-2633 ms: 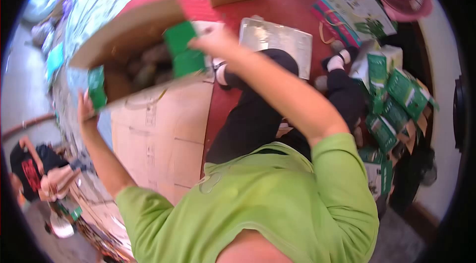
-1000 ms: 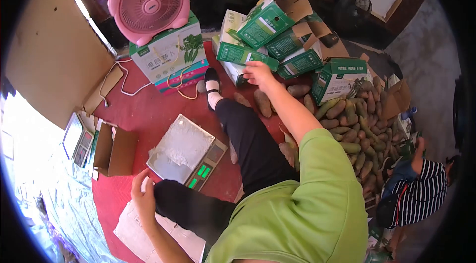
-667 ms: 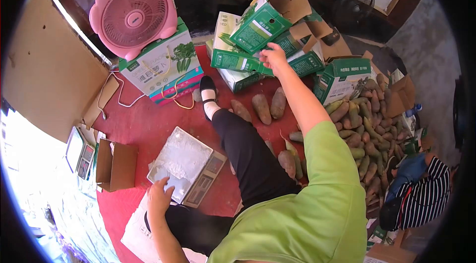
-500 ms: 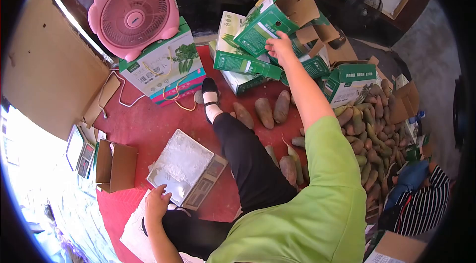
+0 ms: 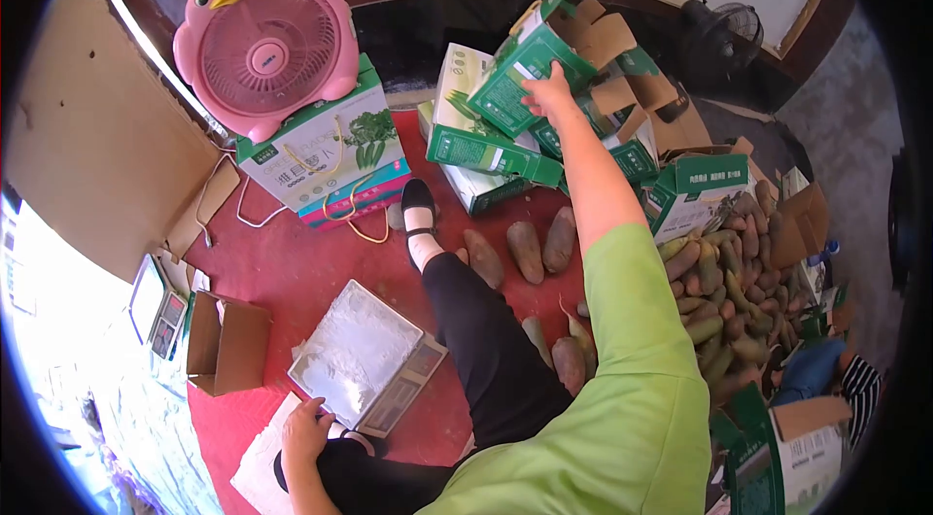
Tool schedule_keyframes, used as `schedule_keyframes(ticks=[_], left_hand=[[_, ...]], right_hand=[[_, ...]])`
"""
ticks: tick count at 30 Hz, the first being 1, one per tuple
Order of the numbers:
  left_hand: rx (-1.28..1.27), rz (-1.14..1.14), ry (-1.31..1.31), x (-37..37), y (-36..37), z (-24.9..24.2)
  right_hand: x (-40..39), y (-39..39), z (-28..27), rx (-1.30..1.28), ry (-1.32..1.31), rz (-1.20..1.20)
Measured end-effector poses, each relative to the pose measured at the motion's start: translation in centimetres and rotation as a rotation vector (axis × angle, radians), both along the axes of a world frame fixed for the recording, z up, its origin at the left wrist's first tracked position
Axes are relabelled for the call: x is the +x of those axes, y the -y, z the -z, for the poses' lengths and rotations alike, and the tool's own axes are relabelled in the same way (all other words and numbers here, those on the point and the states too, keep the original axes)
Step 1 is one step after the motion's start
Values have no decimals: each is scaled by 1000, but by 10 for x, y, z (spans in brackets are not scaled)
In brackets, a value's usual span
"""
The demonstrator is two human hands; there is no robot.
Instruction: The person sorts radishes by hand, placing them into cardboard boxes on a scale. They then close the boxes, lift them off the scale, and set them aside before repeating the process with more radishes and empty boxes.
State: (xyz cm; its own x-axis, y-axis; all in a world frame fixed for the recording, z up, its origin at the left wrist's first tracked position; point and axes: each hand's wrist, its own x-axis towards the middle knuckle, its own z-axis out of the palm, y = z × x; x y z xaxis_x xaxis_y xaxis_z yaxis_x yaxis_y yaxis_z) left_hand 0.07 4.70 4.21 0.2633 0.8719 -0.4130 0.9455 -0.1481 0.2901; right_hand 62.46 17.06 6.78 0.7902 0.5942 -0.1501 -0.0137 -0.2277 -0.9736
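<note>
My right hand (image 5: 550, 97) is stretched far forward, fingers apart, against the printed side of an open green and white carton (image 5: 510, 92). That carton lies tilted on a heap of similar boxes (image 5: 466, 97), its brown flaps spread. Down by my knee, my left hand (image 5: 306, 428) hangs with loosely bent, parted fingers and holds nothing. Just beyond it stands a weighing scale (image 5: 355, 355) with a whitish, plastic-covered plate, on the red floor covering (image 5: 292, 262).
Large reddish-green radishes (image 5: 525, 251) lie before the boxes, with a big pile (image 5: 729, 282) at right. A pink fan (image 5: 267, 49) tops a carton. Left are a brown box (image 5: 228, 345) and a second scale (image 5: 160, 306). Another person's striped clothing (image 5: 862, 389) shows behind a green carton (image 5: 777, 457).
The view has tilted up slightly, so things sit lower. My right hand stays at the carton, its fingers a little more spread. At lower right, the green carton has risen further into view.
</note>
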Motion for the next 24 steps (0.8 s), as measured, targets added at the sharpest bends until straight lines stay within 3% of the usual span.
schedule_keyframes(ticks=[8, 11, 15, 17, 24], left_hand=[[19, 13, -40, -14, 10, -1], [24, -15, 5, -16, 13, -5], [56, 11, 28, -16, 21, -13], [86, 20, 24, -18, 24, -14], [101, -6, 61, -36, 31, -10]], right_hand=[[15, 3, 11, -97, -31, -182], [-8, 18, 11, 246, -339, -56], [-34, 35, -6, 452, -402, 5], [-58, 52, -35, 610, -349, -50], [-169, 133, -161, 793, -156, -367]])
